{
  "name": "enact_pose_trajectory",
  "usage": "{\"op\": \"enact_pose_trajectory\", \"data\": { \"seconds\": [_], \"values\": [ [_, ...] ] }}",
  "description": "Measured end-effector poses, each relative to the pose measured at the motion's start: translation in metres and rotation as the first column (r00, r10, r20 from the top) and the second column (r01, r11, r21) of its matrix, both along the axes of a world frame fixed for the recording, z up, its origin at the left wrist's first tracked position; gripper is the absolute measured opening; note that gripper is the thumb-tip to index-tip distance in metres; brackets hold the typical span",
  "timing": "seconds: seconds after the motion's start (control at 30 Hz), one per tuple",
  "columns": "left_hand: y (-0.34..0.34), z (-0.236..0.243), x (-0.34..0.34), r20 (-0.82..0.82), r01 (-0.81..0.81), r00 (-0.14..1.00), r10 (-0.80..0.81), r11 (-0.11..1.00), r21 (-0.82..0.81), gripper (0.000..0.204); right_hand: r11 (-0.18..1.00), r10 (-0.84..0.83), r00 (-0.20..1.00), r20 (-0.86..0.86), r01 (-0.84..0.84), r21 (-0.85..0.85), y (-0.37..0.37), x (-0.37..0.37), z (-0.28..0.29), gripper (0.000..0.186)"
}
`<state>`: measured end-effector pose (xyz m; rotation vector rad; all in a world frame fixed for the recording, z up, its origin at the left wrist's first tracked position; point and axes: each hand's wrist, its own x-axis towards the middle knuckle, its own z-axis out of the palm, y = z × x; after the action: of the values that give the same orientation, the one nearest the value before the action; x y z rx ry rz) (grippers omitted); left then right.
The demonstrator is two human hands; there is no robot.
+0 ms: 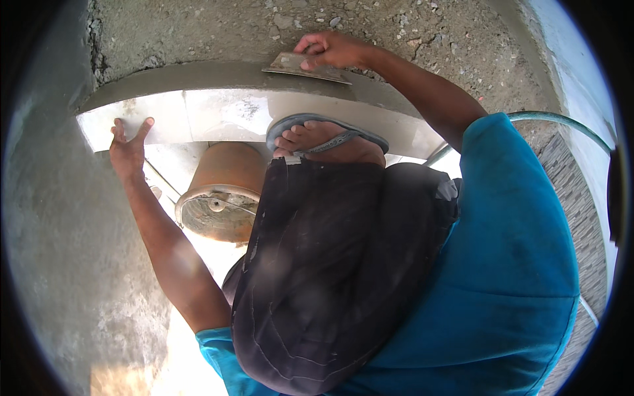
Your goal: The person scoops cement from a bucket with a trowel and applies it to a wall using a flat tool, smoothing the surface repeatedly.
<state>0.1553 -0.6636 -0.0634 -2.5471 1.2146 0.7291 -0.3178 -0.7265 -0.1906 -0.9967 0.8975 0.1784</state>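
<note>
My right hand [317,51] grips a flat rectangular trowel [290,65], which lies on the smooth grey mortar along the top of a step [224,76]. Below it, white tiles [221,115] cover the step's face. My left hand [132,142] presses on the leftmost tile, thumb and fingers apart, with nothing held. My foot in a grey flip-flop [330,138] is in front of the tiled face, between my two hands, above my dark-trousered knee.
An upturned-looking orange-brown bucket [224,162] with a wire handle sits below the step. Rough gravelly concrete [198,33] lies beyond it. A grey wall surface [49,231] runs along the left. A green hose [555,117] curves at the right beside a pale wall.
</note>
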Motion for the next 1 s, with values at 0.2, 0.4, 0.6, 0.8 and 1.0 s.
{"op": "enact_pose_trajectory", "data": {
  "seconds": [0.2, 0.4, 0.6, 0.8, 1.0],
  "values": [
    [0.0, 0.0, -0.001, 0.006, 0.02, 1.0, -0.02, 1.0, -0.004, 0.112, 1.0, 0.02, 0.996, 0.087, -0.021, 0.005, -0.005, 0.002, 0.084, 0.057],
    [-0.001, 0.004, -0.004, 0.02, -0.003, 1.0, 0.002, 1.0, 0.029, 0.11, 0.991, -0.132, 0.989, 0.072, 0.132, -0.003, -0.026, 0.024, 0.057, 0.055],
    [-0.004, 0.005, -0.007, 0.05, 0.013, 0.999, -0.015, 0.999, 0.044, 0.109, 0.999, -0.02, 1.0, 0.022, 0.021, -0.025, -0.021, 0.05, -0.023, 0.055],
    [-0.005, 0.007, -0.005, 0.034, 0.012, 0.999, -0.013, 0.999, 0.046, 0.109, 0.999, -0.013, 1.0, 0.02, 0.014, -0.04, -0.014, 0.063, 0.028, 0.056],
    [-0.006, 0.005, -0.004, 0.015, 0.033, 0.999, -0.034, 0.998, 0.06, 0.111, 0.999, -0.042, 0.991, 0.124, 0.044, -0.021, -0.028, 0.057, 0.069, 0.052]
  ]
}}
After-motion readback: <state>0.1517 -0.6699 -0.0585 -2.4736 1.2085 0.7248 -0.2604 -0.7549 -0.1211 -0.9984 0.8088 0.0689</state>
